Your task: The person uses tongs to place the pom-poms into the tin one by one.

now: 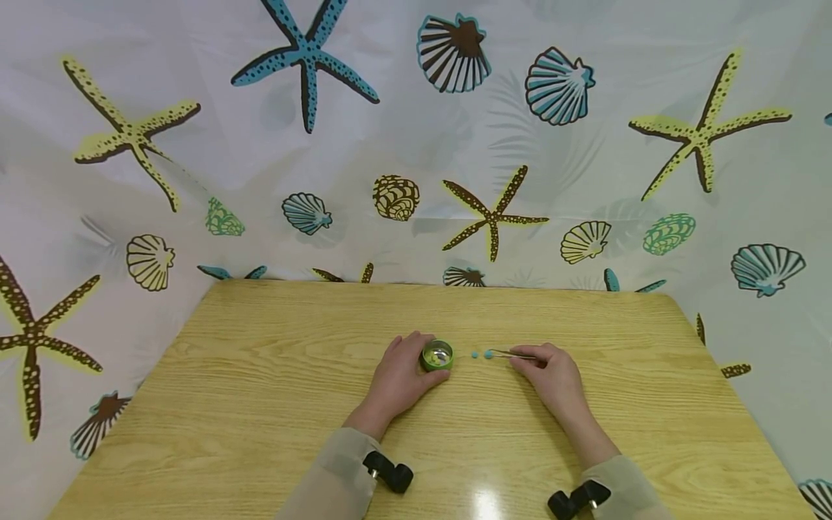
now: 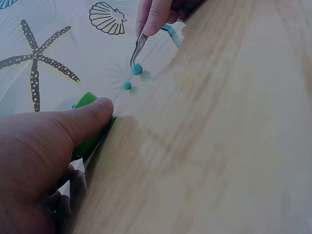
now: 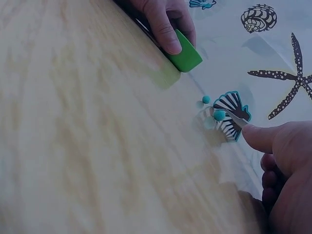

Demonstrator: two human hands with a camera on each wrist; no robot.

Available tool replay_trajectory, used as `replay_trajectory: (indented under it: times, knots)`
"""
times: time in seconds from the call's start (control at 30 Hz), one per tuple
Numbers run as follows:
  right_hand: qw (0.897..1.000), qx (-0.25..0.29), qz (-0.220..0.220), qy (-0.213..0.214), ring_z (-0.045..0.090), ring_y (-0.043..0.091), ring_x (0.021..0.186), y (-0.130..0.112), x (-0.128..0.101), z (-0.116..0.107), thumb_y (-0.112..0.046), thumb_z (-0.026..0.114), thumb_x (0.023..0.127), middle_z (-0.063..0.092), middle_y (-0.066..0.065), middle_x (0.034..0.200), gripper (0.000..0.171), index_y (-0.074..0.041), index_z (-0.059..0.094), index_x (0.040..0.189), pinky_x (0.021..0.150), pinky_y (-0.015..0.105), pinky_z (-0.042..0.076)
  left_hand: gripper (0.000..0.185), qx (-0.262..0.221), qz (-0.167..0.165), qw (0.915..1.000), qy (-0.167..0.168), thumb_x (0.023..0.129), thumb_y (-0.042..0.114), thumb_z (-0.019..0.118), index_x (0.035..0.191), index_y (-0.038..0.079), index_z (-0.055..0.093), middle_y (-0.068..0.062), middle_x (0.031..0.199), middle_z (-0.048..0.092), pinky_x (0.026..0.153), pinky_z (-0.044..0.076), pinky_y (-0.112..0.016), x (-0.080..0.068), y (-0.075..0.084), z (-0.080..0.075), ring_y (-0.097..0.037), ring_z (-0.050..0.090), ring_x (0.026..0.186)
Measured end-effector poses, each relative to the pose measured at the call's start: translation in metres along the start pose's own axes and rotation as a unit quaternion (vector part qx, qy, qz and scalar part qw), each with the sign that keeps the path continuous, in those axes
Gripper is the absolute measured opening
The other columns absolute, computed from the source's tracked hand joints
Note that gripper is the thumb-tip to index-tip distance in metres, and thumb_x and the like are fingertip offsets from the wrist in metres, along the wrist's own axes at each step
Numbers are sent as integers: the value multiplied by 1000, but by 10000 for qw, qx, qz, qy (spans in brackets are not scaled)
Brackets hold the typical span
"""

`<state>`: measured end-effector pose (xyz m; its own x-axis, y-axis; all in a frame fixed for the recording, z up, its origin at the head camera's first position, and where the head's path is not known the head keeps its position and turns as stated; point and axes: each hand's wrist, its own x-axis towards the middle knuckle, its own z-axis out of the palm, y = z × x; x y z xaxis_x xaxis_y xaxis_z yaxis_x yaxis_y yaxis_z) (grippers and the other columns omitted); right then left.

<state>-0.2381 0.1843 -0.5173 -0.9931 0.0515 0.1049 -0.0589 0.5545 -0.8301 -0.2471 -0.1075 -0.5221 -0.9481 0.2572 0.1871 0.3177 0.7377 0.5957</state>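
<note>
My left hand [image 1: 398, 379] grips a small green round container [image 1: 437, 355] on the wooden table [image 1: 260, 404]; the container [image 2: 87, 124] shows beside my thumb, and from the other side as the green container [image 3: 185, 53]. My right hand [image 1: 552, 375] pinches metal tweezers [image 1: 510, 354] whose tips sit at a teal bead [image 1: 488, 354]. That bead [image 2: 137, 69] sits at the tweezers [image 2: 136, 48] tips. A second teal bead [image 1: 475, 354] lies on the table between it and the container, seen as the smaller bead [image 2: 126, 85] and bead [image 3: 206, 99].
A white curtain [image 1: 416, 144] printed with starfish and shells surrounds the table on three sides. Black wrist-camera mounts [image 1: 390, 473] sit on both sleeves near the front edge.
</note>
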Motion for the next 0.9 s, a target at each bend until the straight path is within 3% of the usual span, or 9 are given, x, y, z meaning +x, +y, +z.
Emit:
replay_trajectory:
  times: [0.9]
  knots:
    - [9999, 10, 61, 82, 60, 19, 83, 1, -3, -5, -20, 87, 99, 71, 4, 95, 21, -13, 88, 119, 68, 28, 48, 65, -65, -17, 10000, 11, 97, 31, 89, 150, 2, 64, -18, 152, 65, 137, 22, -51, 0, 1, -1, -38, 47, 155]
